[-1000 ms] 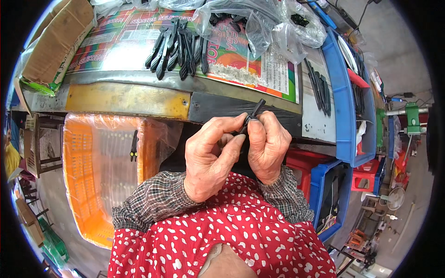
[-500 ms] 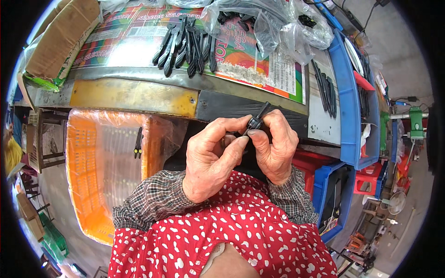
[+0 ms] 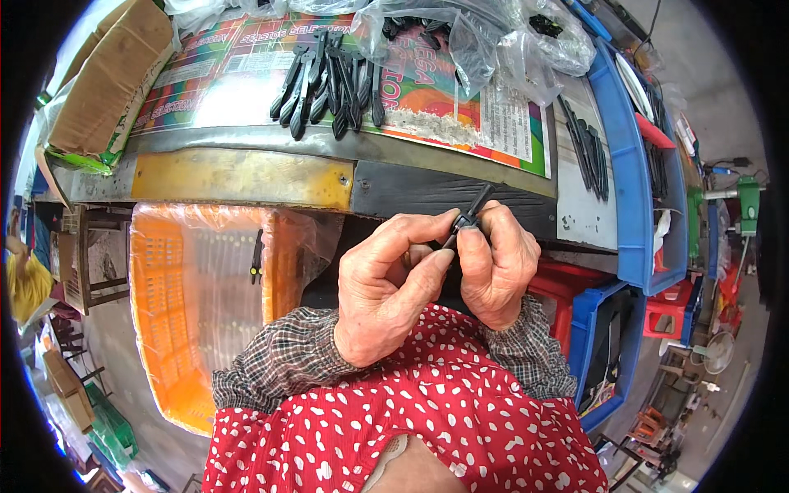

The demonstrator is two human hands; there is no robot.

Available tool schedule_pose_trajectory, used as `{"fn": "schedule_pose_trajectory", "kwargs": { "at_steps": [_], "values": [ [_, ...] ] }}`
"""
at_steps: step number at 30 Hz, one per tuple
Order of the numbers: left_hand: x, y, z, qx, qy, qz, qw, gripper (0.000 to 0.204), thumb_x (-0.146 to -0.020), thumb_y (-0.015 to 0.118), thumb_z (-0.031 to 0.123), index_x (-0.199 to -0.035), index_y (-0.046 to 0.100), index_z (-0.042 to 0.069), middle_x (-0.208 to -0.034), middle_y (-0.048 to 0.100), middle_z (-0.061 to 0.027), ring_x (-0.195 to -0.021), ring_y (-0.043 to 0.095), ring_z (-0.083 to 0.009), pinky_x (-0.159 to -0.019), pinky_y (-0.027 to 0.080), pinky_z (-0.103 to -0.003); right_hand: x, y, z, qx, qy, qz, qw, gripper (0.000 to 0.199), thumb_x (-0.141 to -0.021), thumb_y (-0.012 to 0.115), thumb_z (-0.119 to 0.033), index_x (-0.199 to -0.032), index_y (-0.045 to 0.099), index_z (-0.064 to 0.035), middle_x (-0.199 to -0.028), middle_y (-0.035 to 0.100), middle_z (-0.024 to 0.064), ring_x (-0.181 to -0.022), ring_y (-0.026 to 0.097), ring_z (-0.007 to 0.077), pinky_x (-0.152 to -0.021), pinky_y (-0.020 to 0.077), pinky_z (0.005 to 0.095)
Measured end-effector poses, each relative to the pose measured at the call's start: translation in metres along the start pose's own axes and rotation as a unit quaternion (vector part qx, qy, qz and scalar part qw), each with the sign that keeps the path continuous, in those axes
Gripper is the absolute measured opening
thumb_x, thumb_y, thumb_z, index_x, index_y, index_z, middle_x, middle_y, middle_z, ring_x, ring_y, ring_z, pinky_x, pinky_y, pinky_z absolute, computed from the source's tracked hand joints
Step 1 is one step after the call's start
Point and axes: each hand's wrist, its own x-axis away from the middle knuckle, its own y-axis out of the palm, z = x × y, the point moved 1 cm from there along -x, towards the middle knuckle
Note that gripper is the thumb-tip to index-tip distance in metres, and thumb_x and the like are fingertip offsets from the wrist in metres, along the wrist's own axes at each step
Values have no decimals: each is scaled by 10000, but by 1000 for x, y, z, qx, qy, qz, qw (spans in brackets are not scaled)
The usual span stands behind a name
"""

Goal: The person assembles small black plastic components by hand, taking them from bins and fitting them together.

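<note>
Bench front | left hand (image 3: 380, 292) and right hand (image 3: 500, 271) pinched narrow on slim black collared rod (image 3: 476, 206), slanting by the dark bench edge (image 3: 394, 191) | step, I judge: two-handed fingertip work near collar | next move calls for steady pinch, small adjustments

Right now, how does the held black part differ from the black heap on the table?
The left hand and right hand pinch the black part; the heap lies on the table. The part slants rightward; the heap's pieces point several ways. Both look black.
</note>
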Motion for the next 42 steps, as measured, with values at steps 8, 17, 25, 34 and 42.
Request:
{"fn": "schedule_pose_trajectory", "kwargs": {
  "at_steps": [8, 17, 25, 34, 42],
  "values": [
    [0, 1, -3, -12, 8, 3, 1000, 296, -883, 500, -61, -1176, 527, -34, -794, 542, -14, -597, 471, -49, -509, 370, -181, 3, 1, -4, -48, 80, -5, 996, 196, -846, 619, -154, -766, 528, 0, -621, 471, 92, -499, 505, 244, -460, 399, 339],
    [2, -3, -2, 41, -43, 17, 998, 287, -880, 521, -55, -1166, 545, -32, -744, 557, 7, -587, 463, -15, -504, 370, -161, 0, -1, 3, 32, -30, -14, 999, 274, -811, 679, -241, -828, 531, -11, -696, 516, 98, -543, 545, 254, -466, 442, 345],
    [3, 0, -3, 52, -32, 7, 998, 289, -877, 511, -74, -1161, 547, -38, -725, 535, 13, -575, 451, -16, -495, 353, -163, 4, -2, 7, 45, -76, 2, 996, 229, -822, 664, -171, -806, 515, 2, -630, 481, 101, -500, 514, 242, -430, 406, 341],
    [5, -1, -3, -21, 16, 17, 1000, 288, -883, 508, -48, -1168, 534, -26, -800, 552, -29, -582, 473, -55, -495, 354, -177, 4, 3, -1, 19, -24, 16, 999, 202, -828, 648, -140, -750, 519, -6, -622, 478, 88, -497, 513, 229, -434, 396, 331],
    [2, -13, -7, 92, -67, 1, 994, 246, -903, 510, -5, -1146, 525, -36, -851, 582, -47, -567, 493, -43, -466, 384, -176, 0, 1, -1, -26, 14, -24, 999, 198, -871, 626, -176, -826, 547, 0, -669, 532, 103, -554, 574, 219, -492, 436, 305]
  ]
}}
